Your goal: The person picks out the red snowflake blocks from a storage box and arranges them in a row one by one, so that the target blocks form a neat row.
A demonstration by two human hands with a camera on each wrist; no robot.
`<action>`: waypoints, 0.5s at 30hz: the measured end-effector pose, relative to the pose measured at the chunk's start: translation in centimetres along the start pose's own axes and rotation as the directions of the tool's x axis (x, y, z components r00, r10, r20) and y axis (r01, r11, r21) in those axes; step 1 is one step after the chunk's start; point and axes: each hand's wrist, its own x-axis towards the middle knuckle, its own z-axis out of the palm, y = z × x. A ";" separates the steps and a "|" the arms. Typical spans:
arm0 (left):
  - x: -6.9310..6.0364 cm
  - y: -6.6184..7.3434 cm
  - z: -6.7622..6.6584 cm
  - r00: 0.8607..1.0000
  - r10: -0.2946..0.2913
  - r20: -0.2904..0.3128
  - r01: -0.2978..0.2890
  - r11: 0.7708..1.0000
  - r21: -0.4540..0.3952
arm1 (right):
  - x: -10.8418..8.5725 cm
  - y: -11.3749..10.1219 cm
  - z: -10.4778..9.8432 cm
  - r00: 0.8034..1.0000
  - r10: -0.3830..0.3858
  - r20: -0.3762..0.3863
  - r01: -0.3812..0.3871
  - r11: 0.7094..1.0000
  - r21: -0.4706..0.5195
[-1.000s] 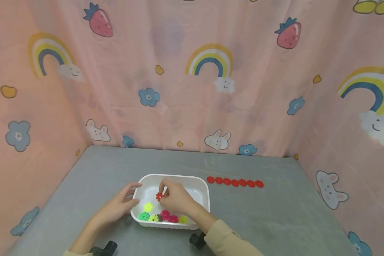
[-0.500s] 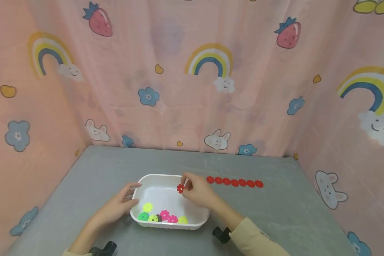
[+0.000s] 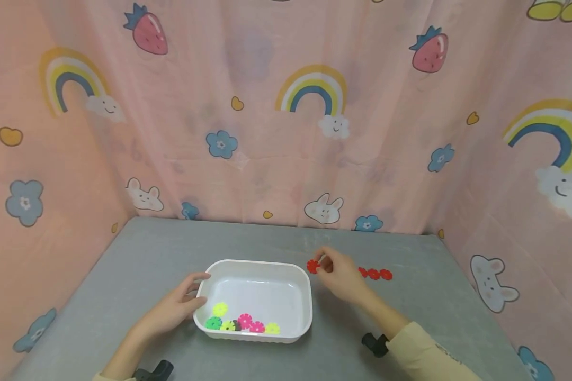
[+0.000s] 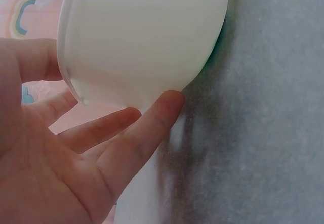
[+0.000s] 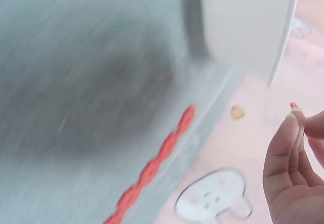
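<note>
In the head view, my left hand (image 3: 173, 304) holds the left end of a white tray (image 3: 262, 293). The left wrist view has the thumb at the tray's rim and the fingers against its outer wall. My right hand (image 3: 340, 276) pinches a red flower-shaped disc (image 3: 313, 266) just right of the tray's far corner. Only a sliver of that disc shows at the fingertips (image 5: 291, 120) in the right wrist view. Behind the right hand lies a row of red flower-shaped discs (image 3: 374, 274), its left part hidden in the head view. The row (image 5: 149, 172) shows more fully from the right wrist.
Along the tray's near side lie yellow discs (image 3: 220, 309), a green disc (image 3: 213, 323), pink discs (image 3: 244, 320) and a dark piece. A grey table (image 3: 410, 317) carries everything. A printed pink curtain (image 3: 267, 174) borders its back and sides.
My right hand has moved right with the red disc, from inside the tray, over its far side, to the left end of the row. The left hand has stayed at the tray.
</note>
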 end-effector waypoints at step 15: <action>-0.1 0.3 -0.1 1.000 -0.008 0.004 0.008 1.000 -0.001 | -0.4 8.2 -7.1 0.995 0.073 -0.071 -0.074 0.997 -0.009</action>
